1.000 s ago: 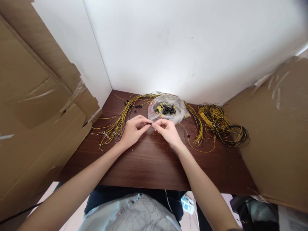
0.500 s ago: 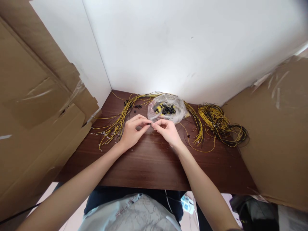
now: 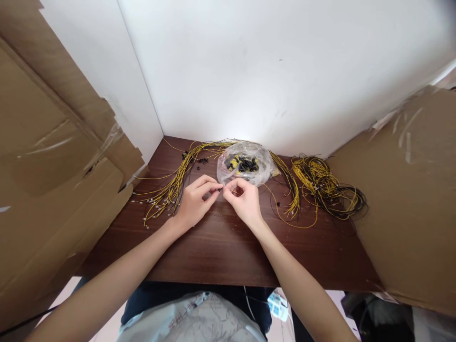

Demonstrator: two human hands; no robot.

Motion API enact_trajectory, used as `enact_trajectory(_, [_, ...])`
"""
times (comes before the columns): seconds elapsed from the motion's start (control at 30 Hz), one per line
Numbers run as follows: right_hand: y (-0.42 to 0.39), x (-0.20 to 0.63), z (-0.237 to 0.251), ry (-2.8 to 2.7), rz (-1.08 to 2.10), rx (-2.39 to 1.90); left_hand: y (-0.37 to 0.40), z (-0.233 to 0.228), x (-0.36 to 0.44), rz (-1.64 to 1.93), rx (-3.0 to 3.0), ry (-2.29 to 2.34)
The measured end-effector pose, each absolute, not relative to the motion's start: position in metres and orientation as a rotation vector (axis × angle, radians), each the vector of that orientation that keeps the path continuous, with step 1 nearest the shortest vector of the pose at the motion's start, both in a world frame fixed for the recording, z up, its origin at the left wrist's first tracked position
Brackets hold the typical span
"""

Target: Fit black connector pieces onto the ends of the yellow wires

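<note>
The black piece is sitting fingertip-pinched in our left hand, above the table; our right hand is pressing its fingertips together, on what we cannot tell. Uneven squeezing could be popping the piece loose.

Dark brown tabletop before me. Directly on it I record: plastic bag of parts, yellow-and-black wire bundle, tangled wire coil, small black pieces.

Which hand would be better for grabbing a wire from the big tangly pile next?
Probably the right hand: it's on the same side as the tangled wire pile and nearer to it. The left hand is farther off.
</note>
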State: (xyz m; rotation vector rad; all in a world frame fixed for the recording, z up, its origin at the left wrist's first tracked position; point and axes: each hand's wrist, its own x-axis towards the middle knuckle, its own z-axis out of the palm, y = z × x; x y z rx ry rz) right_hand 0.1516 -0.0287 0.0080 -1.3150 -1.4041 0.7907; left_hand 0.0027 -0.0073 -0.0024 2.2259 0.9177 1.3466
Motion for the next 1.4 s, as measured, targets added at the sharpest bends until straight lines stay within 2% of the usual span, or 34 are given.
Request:
enact_trajectory(0.17, [-0.025,0.152,0.007,-1.216,1.047,-1.229,-0.006,-0.003,0.003,1.396,2.214,0.891])
enact_trajectory(0.47, [-0.022,0.153,0.004,-1.111,1.183,-1.198,-0.006,-0.003,0.003,1.469,2.156,0.91])
enact_trajectory(1.0, [-0.016,0.155,-0.005,-1.072,1.191,-1.193,-0.004,-0.003,0.009,1.333,1.959,1.004])
enact_trajectory(1.23, [-0.005,0.16,-0.006,-0.957,1.132,-1.128,0.019,0.01,0.029,1.15,1.806,1.023])
enact_trajectory(1.4, [0.006,0.17,-0.013,-0.998,1.066,-1.135,0.035,-0.007,0.042,1.136,1.551,0.966])
